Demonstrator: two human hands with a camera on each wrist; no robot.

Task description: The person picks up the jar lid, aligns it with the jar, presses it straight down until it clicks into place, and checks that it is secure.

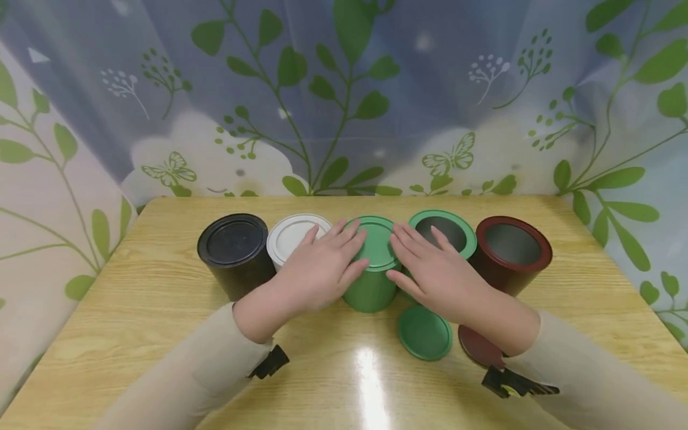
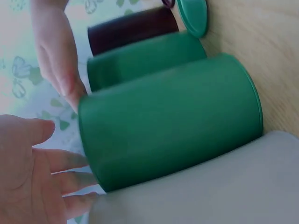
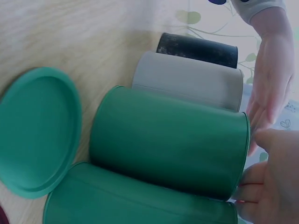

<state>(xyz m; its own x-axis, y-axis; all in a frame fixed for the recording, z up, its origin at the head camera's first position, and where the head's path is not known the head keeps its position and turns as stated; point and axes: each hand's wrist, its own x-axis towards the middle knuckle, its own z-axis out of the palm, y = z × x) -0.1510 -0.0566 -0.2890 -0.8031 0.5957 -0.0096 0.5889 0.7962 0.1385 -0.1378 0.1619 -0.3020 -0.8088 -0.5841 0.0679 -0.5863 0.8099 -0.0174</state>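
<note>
A green can (image 1: 371, 286) stands mid-table with its green lid (image 1: 378, 242) on top. My left hand (image 1: 322, 266) lies flat on the lid's left side with straight fingers. My right hand (image 1: 432, 269) touches the lid's right edge, fingers straight too. In the left wrist view the green can (image 2: 173, 121) fills the frame, with my left hand (image 2: 32, 177) at its top and the right hand's fingers (image 2: 58, 60) opposite. The right wrist view shows the same can (image 3: 168, 140) with my right hand (image 3: 271, 177) at its lid end.
A lidded black can (image 1: 233, 254) and a lidded white can (image 1: 295, 236) stand to the left. An open green can (image 1: 443, 233) and an open dark red can (image 1: 510, 251) stand to the right. A loose green lid (image 1: 424, 331) and a dark red lid (image 1: 478, 346) lie in front.
</note>
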